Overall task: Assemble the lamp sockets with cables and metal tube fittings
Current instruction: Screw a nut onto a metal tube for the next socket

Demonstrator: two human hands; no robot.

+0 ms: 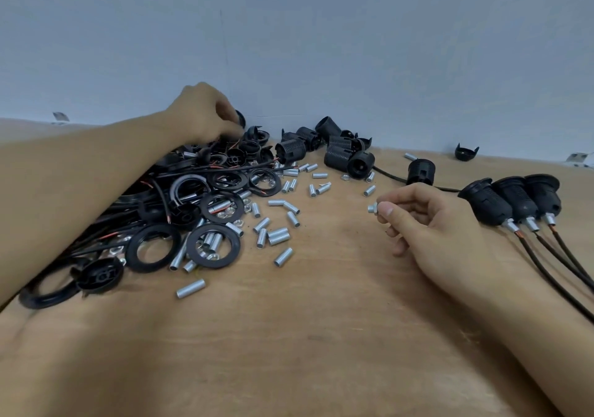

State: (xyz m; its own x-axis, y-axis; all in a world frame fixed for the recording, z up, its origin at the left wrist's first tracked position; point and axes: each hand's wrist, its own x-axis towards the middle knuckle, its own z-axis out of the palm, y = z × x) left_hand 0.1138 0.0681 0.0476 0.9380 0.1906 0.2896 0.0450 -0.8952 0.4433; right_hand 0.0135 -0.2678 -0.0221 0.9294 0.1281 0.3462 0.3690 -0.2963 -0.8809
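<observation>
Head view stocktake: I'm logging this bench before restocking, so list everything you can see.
finished sockets: three, black, cabled, right side
loose socket bodies: several, black, far centre
rings: many, black, left pile
cables: tangled, black, left pile
metal tubes: many, silver, scattered centre-left
nuts: several, silver, among rings
table: one, brown wood
left hand: reaching into pile's far end
right hand: pinching small silver fitting

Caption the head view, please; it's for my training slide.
Right hand pinches a metal tube fitting; left hand reaches into the black parts pile.
</observation>
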